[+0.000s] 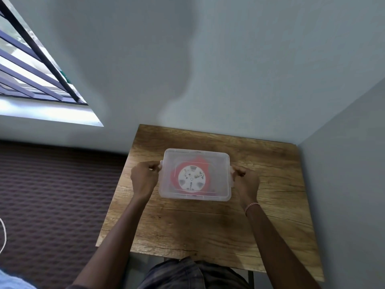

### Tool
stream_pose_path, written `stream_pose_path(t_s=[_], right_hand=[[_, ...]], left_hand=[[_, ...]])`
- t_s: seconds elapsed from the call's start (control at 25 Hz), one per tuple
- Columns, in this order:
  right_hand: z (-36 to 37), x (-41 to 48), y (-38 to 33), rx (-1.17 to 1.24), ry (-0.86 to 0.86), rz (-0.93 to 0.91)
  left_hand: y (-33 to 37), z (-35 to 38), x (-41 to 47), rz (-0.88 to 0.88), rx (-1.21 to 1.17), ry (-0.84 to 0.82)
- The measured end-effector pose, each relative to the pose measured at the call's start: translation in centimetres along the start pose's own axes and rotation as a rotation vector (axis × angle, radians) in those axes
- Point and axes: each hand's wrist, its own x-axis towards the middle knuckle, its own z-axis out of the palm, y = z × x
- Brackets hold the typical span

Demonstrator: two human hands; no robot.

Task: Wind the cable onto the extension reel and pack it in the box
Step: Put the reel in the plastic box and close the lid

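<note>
A translucent plastic box (218, 163) with its lid on stands in the middle of the wooden table (187, 226). Through the lid shows the extension reel (191, 178), red with a round white socket face, lying flat inside. My left hand (143, 178) grips the box's left end at the side clip, fingers curled round it. My right hand (245, 180) grips the right end the same way. No loose cable shows outside the box.
The table sits in a corner, with a wall behind it and another wall (343, 163) close on the right. A barred window (31, 69) is at the upper left. A dark patterned surface (52, 195) lies left of the table.
</note>
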Motion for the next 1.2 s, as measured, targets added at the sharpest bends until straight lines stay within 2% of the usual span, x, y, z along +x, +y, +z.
stream_pose_path(t_s=[0.12, 0.44, 0.52, 0.64, 0.72, 0.8, 0.92, 1.04, 1.2], right_hand=[[0.4, 0.1, 0.1, -0.009, 0.003, -0.007], [0.3, 0.0, 0.8, 0.001, -0.046, -0.002], [0.2, 0.0, 0.6, 0.015, -0.127, 0.055], [-0.9, 0.7, -0.1, 0.095, -0.354, 0.228], [-1.6, 1.6, 0.0, 0.111, -0.457, 0.289], [-1.9, 2.2, 0.3, 0.139, -0.483, 0.33], [-1.9, 2.4, 0.0, 0.179, -0.388, 0.361], [-1.2, 1.9, -0.9, -0.045, -0.25, 0.23], [0.5, 1.0, -1.0, -0.301, -0.117, 0.032]], left_hand=[[-0.7, 0.2, 0.5, -0.02, 0.016, -0.012], [-2.6, 0.8, 1.4, -0.137, -0.157, -0.172], [-2.4, 0.6, 1.9, -0.25, -0.212, -0.298], [-2.0, 0.0, 2.6, -0.35, -0.265, -0.533], [-1.8, -0.4, 2.9, -0.376, -0.27, -0.583], [-1.9, -0.5, 3.2, -0.399, -0.255, -0.562], [-1.6, -0.4, 2.9, -0.38, -0.193, -0.419], [-0.9, 0.1, 1.8, -0.25, -0.087, -0.247], [0.2, 0.5, 1.8, -0.186, 0.033, -0.231]])
